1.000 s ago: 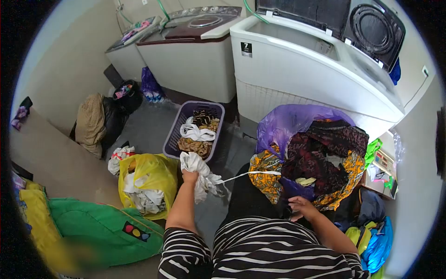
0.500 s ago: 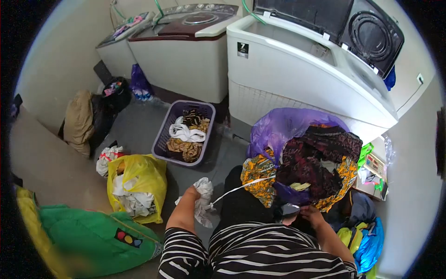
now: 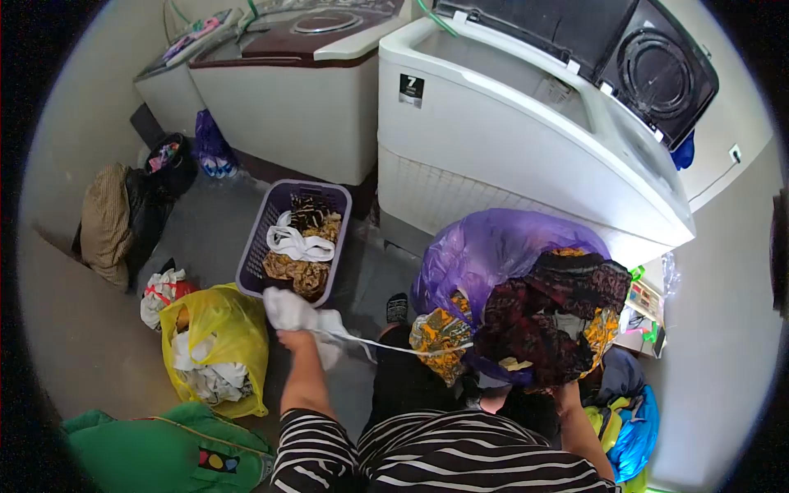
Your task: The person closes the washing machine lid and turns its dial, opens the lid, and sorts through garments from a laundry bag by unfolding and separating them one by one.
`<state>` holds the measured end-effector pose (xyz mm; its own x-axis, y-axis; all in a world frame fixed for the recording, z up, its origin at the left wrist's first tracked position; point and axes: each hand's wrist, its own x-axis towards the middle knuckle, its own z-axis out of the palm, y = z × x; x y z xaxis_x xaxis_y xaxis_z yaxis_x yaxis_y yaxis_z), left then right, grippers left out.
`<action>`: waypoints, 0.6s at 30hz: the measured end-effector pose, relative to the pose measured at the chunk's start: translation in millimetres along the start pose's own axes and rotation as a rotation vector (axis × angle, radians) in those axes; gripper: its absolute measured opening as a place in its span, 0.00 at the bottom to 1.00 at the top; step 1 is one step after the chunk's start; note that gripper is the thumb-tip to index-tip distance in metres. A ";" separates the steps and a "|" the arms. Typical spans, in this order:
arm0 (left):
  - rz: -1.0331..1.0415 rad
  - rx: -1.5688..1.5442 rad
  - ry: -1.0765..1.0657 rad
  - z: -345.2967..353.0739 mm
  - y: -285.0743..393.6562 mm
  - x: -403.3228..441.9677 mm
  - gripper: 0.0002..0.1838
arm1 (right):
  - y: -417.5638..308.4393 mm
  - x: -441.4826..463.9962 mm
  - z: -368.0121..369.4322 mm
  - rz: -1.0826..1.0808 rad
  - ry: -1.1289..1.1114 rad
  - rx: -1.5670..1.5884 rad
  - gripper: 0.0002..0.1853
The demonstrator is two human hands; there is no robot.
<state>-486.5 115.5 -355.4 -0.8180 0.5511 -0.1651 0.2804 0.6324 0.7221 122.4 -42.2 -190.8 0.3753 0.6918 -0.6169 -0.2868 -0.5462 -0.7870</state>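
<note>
My left hand (image 3: 294, 338) is closed on a bunched white cloth (image 3: 289, 311), held just in front of the purple laundry basket (image 3: 245, 267). A long white string (image 3: 386, 347) trails from the cloth across to the purple plastic bag (image 3: 501, 234). That bag stands wide at the top, heaped with a dark red and black patterned garment (image 3: 526, 320) and orange-yellow printed fabric (image 3: 440, 338). At the near right side of the heap is my right hand (image 3: 565, 398); its fingers are hidden by the dark garment. Inside the basket lie a white cloth (image 3: 300, 244) and brown patterned clothes (image 3: 294, 274).
A washing machine (image 3: 493, 140) with raised lids stands behind the purple bag; another (image 3: 279, 115) is further left. A yellow bag (image 3: 255, 345) of white clothes sits left, near a green bag (image 3: 164, 452). Blue and yellow items (image 3: 633, 431) lie at right.
My left hand has moved left and up towards the basket with the white cloth, drawing the string out longer. My right hand has shifted slightly under the dark garment. The view has shifted.
</note>
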 end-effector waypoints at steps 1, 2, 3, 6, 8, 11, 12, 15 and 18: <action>0.015 0.054 0.093 -13.3 -11.6 15.6 0.14 | -1.8 -3.1 4.9 0.038 0.044 -0.010 0.22; 0.032 0.136 0.165 -27.9 -22.4 29.4 0.14 | 1.1 -3.9 8.7 0.046 0.045 -0.011 0.22; 0.050 0.233 0.216 -44.3 -33.9 40.7 0.14 | 3.4 -3.9 12.3 -0.069 0.016 -0.058 0.21; 0.127 0.580 0.295 -90.6 -81.7 57.0 0.13 | 3.2 0.3 16.8 -0.361 -0.055 -0.172 0.19; 0.203 0.764 0.356 -119.6 -128.3 62.9 0.09 | -0.3 5.4 19.1 -0.530 -0.048 -0.421 0.19; 0.121 0.858 0.285 -175.8 -154.3 36.9 0.08 | 1.9 13.5 13.8 -0.686 -0.009 -0.724 0.19; 0.180 0.039 -0.081 -219.7 -152.4 22.4 0.08 | 4.7 17.1 9.1 -0.675 -0.003 -0.718 0.19; 0.241 -0.263 -0.170 -221.8 -174.8 10.7 0.08 | 15.4 26.9 -0.3 -0.641 -0.006 -0.675 0.19; 0.171 0.228 0.092 -166.2 -179.0 15.8 0.11 | 26.1 30.7 -13.5 -0.640 -0.005 -0.682 0.20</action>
<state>-633.1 -79.5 -375.5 -0.7884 0.6149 0.0150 0.5150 0.6466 0.5627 138.3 -41.6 -230.2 0.2786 0.9580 -0.0683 0.5527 -0.2181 -0.8043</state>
